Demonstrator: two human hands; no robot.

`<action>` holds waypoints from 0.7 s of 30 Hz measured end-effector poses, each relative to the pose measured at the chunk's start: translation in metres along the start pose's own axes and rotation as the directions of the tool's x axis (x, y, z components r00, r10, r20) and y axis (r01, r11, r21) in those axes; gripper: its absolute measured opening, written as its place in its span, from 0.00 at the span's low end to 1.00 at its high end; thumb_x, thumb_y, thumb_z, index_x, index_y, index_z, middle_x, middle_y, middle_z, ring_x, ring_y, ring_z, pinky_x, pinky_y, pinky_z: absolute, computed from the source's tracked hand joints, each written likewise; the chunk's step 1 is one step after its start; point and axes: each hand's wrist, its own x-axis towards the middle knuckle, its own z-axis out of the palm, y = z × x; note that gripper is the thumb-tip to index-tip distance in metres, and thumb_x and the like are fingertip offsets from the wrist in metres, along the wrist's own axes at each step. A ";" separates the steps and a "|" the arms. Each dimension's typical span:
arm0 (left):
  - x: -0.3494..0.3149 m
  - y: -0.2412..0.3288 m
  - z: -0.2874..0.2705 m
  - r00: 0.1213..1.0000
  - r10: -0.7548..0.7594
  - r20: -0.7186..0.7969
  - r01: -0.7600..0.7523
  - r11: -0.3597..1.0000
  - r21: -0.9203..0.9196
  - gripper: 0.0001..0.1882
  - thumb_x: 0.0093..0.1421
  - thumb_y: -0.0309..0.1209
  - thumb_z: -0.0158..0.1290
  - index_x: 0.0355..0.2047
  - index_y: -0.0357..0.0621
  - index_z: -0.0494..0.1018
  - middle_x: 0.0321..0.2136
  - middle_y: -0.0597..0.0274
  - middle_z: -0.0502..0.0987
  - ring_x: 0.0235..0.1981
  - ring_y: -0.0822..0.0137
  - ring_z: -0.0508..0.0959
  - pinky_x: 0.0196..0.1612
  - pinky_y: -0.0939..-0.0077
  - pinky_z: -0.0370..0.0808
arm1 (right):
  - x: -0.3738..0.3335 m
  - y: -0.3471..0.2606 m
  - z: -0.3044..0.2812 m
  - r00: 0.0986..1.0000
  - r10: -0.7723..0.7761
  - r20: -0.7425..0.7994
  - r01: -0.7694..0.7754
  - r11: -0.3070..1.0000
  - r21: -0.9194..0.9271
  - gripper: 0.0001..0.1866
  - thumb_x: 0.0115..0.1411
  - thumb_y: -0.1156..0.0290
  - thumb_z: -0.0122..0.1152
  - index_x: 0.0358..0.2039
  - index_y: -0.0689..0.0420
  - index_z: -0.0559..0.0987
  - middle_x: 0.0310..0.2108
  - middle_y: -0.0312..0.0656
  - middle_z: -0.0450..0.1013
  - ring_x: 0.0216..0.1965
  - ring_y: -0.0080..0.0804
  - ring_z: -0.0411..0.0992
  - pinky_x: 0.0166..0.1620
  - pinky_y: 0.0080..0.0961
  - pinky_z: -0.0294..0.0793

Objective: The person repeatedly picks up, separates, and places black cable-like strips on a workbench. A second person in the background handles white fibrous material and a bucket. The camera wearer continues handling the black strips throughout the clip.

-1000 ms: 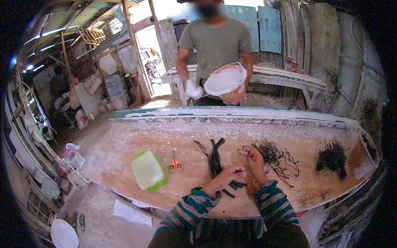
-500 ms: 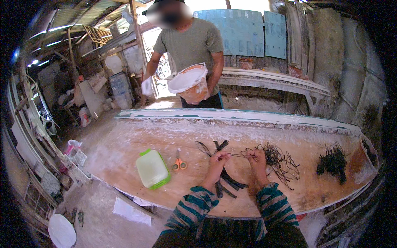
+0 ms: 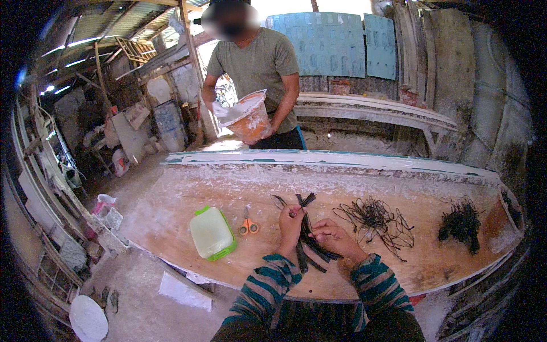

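My left hand [image 3: 290, 223] is closed in a pinch on a thin black strip at the upper part of a loose bunch of black strips [image 3: 314, 249]. The bunch lies on the wooden tabletop and fans out under and between my hands. Just right of it, my right hand [image 3: 336, 238] has its fingers bent together, tips at the strips' edge; whatever they pinch is too small to make out. A tangle of thin black cord [image 3: 379, 225] lies beyond my right hand. Orange-handled scissors [image 3: 248, 227] and a pale box with green clips [image 3: 212, 233] sit to the left.
Across the table [image 3: 159, 228] a person holds an orange bucket [image 3: 250, 122] with white material in it. A white-coated board [image 3: 330, 158] runs along the far edge. Another black heap [image 3: 460, 225] lies at the right, beside a container [image 3: 504, 228].
My right hand has moved left and down from the cord tangle to the strips; the strand stretched between my hands no longer shows. The other person's hand has come to the bucket, now tilted.
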 end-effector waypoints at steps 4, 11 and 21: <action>-0.002 -0.003 0.000 0.999 0.035 -0.012 -0.034 0.998 0.059 0.09 0.50 0.32 0.57 0.28 0.39 0.73 0.22 0.66 0.72 0.24 0.75 0.68 0.29 0.81 0.66 | -0.002 -0.015 0.004 0.988 0.153 -0.001 -0.146 0.947 0.285 0.08 0.54 0.67 0.56 0.27 0.58 0.77 0.36 0.41 0.67 0.37 0.35 0.67 0.44 0.26 0.66; 0.004 -0.002 -0.008 0.992 -0.065 0.109 0.059 0.997 0.056 0.10 0.53 0.33 0.54 0.31 0.39 0.75 0.24 0.66 0.74 0.24 0.75 0.67 0.29 0.81 0.65 | 0.002 -0.016 -0.009 0.945 0.235 -0.226 -0.257 0.964 -0.071 0.08 0.55 0.69 0.56 0.30 0.61 0.76 0.28 0.35 0.70 0.33 0.23 0.67 0.40 0.18 0.66; 0.010 0.001 -0.019 0.907 -0.165 0.387 0.265 0.939 -0.220 0.07 0.56 0.32 0.51 0.31 0.42 0.72 0.20 0.72 0.68 0.20 0.79 0.64 0.25 0.87 0.61 | 0.001 0.011 -0.029 0.871 0.204 -0.448 -0.277 0.955 -0.103 0.07 0.54 0.71 0.54 0.27 0.62 0.76 0.21 0.35 0.70 0.26 0.23 0.67 0.32 0.20 0.66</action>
